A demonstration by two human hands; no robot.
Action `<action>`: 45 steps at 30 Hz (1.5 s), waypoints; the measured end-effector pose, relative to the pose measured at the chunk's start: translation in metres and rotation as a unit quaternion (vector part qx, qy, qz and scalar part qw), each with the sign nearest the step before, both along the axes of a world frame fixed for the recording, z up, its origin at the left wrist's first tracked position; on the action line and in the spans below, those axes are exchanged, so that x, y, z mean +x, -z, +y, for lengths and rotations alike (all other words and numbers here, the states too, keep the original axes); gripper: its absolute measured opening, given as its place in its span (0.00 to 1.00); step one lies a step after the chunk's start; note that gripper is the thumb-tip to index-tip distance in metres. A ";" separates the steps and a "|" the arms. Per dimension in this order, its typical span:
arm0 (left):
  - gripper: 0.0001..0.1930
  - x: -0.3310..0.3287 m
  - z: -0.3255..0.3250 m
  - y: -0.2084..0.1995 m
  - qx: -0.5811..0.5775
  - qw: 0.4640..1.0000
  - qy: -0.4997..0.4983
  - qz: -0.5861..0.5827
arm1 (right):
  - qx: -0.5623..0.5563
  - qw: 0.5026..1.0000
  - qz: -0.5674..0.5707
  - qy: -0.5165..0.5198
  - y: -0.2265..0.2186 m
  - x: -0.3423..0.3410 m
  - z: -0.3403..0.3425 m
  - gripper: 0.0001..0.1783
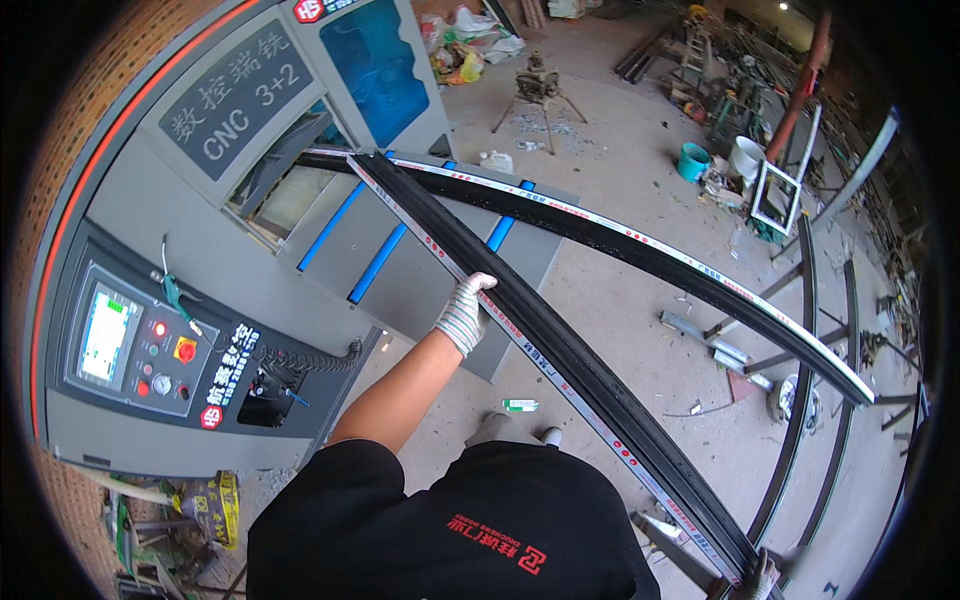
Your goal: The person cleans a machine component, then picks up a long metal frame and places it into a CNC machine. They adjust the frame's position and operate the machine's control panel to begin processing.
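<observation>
A long black metal profile, with a printed film strip along one edge, runs slantwise from the machine table down to the lower right. My left hand, in a striped white glove, is closed around its edge near the middle, thumb on top. At the profile's near right end, my gloved right hand grips it; part of that hand is cut off by the picture's rim. A second black profile with similar film lies beyond, its left part over the blue rollers. The two profiles cross near the machine opening.
On the left stands a large grey machine with a control panel and a hanging green air gun. Dark support rails stand at right. Farther back are a tripod stand, a teal bucket and a white frame.
</observation>
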State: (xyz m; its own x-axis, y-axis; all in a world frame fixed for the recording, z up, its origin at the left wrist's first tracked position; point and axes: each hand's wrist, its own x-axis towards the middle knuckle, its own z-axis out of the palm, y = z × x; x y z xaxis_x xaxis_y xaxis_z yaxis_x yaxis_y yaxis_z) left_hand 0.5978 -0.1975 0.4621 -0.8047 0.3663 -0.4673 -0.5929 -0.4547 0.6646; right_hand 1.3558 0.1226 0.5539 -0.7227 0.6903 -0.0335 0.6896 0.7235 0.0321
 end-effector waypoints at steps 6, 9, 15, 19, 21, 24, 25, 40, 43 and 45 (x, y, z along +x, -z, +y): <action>0.16 -0.010 -0.011 -0.002 0.000 0.997 0.046 0.068 | -0.010 0.991 -0.126 0.039 -0.003 -0.006 -0.085 0.39; 0.15 -0.026 -0.020 -0.015 -0.055 0.977 0.177 0.100 | -0.035 0.992 0.022 0.121 -0.014 -0.018 -0.149 0.40; 0.27 -0.048 -0.051 -0.036 -0.091 0.961 0.246 0.086 | -0.015 0.990 -0.013 0.141 -0.022 -0.007 -0.219 0.44; 0.30 -0.089 -0.068 -0.021 -0.132 0.971 0.174 0.098 | -0.064 0.975 -0.067 0.203 -0.028 -0.021 -0.278 0.48; 0.24 -0.093 -0.073 -0.017 -0.113 0.965 0.207 0.115 | -0.084 0.966 -0.096 0.225 -0.037 -0.021 -0.303 0.48; 0.21 -0.093 -0.073 -0.030 -0.100 0.964 0.214 0.125 | -0.095 0.962 -0.109 0.232 -0.040 -0.030 -0.324 0.48; 0.21 -0.091 -0.074 -0.035 -0.102 0.964 0.213 0.125 | -0.093 0.962 -0.111 0.231 -0.040 -0.031 -0.332 0.47; 0.25 -0.124 0.010 -0.007 -0.069 0.931 0.338 0.116 | -0.218 0.955 -0.031 0.199 -0.022 -0.068 -0.416 0.56; 0.30 -0.124 0.042 0.011 -0.120 0.913 0.365 0.139 | -0.238 0.957 0.032 0.163 -0.014 -0.108 -0.412 0.58; 0.31 -0.108 0.062 0.018 -0.156 0.888 0.407 0.146 | -0.242 0.955 0.049 0.162 -0.006 -0.131 -0.402 0.58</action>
State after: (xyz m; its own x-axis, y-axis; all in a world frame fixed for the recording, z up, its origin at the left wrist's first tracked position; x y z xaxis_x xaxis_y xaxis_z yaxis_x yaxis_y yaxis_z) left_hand 0.4901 -0.1356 0.4442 -0.4363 0.7715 -0.4631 -0.4217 0.2793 0.8627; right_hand 1.2248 -0.2793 0.5603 -0.4900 0.7991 -0.3482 0.8622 0.3853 -0.3290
